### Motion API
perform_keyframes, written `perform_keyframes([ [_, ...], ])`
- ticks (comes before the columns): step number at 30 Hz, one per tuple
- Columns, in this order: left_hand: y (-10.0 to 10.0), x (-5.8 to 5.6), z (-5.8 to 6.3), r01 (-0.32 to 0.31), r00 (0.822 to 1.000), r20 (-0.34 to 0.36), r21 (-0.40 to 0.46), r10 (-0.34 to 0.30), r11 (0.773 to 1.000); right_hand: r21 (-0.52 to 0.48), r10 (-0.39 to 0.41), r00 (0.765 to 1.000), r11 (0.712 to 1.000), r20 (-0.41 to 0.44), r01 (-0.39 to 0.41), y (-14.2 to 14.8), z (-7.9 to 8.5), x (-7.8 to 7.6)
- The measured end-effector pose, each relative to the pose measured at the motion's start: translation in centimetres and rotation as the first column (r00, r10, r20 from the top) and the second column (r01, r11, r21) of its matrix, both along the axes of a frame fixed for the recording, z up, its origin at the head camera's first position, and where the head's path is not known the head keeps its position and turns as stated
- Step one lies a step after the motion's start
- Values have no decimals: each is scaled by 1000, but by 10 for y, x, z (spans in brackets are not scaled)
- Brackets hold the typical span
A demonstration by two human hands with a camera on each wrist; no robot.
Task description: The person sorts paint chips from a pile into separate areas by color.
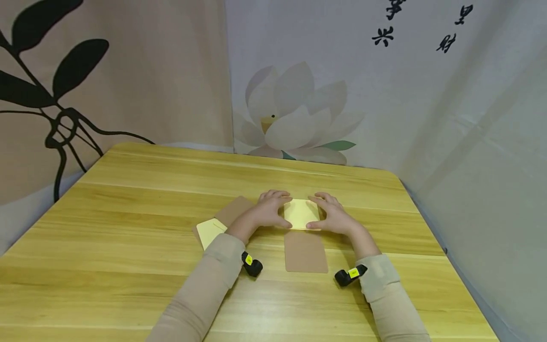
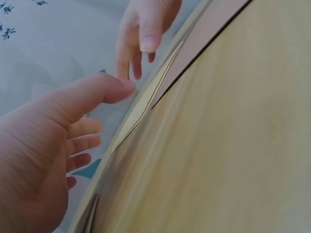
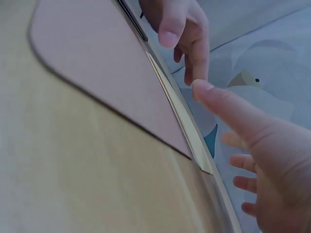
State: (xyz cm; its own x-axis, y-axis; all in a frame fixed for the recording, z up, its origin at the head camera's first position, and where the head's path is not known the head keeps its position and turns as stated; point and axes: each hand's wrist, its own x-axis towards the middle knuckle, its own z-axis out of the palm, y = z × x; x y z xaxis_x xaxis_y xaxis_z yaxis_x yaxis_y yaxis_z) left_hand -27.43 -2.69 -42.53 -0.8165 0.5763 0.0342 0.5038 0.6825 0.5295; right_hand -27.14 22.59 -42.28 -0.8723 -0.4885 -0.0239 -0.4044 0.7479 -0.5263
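Observation:
A pale yellow paper square [image 1: 301, 213] lies in front of me, its near edge slightly raised off the table in the wrist views. My left hand [image 1: 271, 209] is at its left side, thumb near the lower corner and fingers near the upper one. On the opposite side my right hand [image 1: 331, 214] mirrors it, thumb at the lower right corner. In the wrist views both the left hand [image 2: 53, 145] and the right hand [image 3: 262, 150] have thumb and fingers spread apart. Just below the yellow square is a brown card [image 1: 306, 252] with rounded corners, flat on the table.
Beside my left forearm lie another yellow paper piece [image 1: 211, 232] with a crease line and a brown card [image 1: 234, 210], partly covered by the arm. The wooden table [image 1: 128, 266] ends at a back edge against a printed curtain [image 1: 427, 95].

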Motion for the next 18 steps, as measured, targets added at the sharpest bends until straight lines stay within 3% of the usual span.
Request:
perform_keyframes([
  [13,-24,11,9,12,1000,-25,66,-10,998,-20,-32,993,999,-117,29,-21,13,14],
  [18,-39,14,12,-2,999,-36,46,3,999,-56,-39,990,998,-135,31,-31,14,20],
])
